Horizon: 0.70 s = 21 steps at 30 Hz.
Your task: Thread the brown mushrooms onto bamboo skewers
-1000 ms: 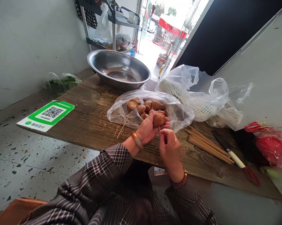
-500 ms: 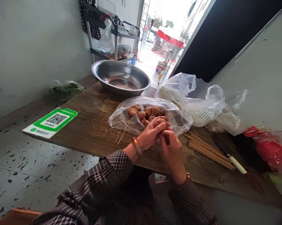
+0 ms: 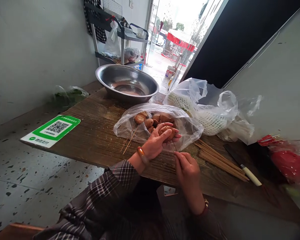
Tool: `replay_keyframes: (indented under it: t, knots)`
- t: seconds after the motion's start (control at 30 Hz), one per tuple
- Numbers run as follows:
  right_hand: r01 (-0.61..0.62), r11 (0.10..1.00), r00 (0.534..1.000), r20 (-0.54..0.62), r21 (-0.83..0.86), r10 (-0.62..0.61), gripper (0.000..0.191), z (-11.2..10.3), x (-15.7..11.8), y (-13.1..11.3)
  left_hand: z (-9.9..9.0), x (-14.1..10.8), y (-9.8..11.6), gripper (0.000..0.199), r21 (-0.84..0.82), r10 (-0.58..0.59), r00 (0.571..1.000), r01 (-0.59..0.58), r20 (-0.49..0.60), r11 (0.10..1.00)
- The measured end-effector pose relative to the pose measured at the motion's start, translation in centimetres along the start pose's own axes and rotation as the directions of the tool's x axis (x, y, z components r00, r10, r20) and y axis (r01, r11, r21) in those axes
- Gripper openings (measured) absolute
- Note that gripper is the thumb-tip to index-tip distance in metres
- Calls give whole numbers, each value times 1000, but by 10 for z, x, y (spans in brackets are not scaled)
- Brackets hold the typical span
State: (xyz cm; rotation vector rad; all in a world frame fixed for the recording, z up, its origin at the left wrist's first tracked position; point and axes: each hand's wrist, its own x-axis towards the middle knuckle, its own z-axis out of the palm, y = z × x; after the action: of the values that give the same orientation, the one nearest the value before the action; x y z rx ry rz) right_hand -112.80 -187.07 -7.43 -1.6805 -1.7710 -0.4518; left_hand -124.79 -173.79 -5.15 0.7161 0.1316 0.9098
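Note:
My left hand (image 3: 156,142) holds a round brown mushroom (image 3: 166,132), thumb on its near side and fingers behind it. Below the mushroom my right hand (image 3: 187,168) is closed, pinching thin bamboo skewers (image 3: 174,146) that run up into it; a tip shows above the cap. Several more brown mushrooms (image 3: 156,118) lie in an opened clear plastic bag (image 3: 123,124) just beyond my hands. At the bag's left side rests a skewered mushroom (image 3: 140,119), its sticks pointing toward me. A fan of loose bamboo skewers (image 3: 221,160) lies right of my right hand.
On the wooden table (image 3: 97,116) stand a large metal basin (image 3: 127,83) and a QR code card (image 3: 52,130). White plastic bags with netted produce (image 3: 211,121) sit at right. A knife (image 3: 251,175) lies beyond the skewers, near a red package (image 3: 288,163). A cart (image 3: 122,36) stands behind.
My right hand has moved down and slightly right, away from the mushroom, uncovering the skewers below it. My left hand has opened out somewhat around the mushroom and shifted slightly left.

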Motion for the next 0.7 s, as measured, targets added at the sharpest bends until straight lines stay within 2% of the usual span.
replay_keyframes:
  t: [0.33,0.53,0.7]
  knots:
    - [75,994,997,-23,84,-74,29,5,-2,16,2,-3,0,43,-32,-82,996,83,30,996]
    - [88,990,995,-54,112,-82,24,7,6,7,1,-2,-1,43,-45,-99,995,100,23,994]
    - [47,992,996,-78,119,-38,24,11,16,-5,1,-2,-7,46,-45,-112,993,114,38,993]
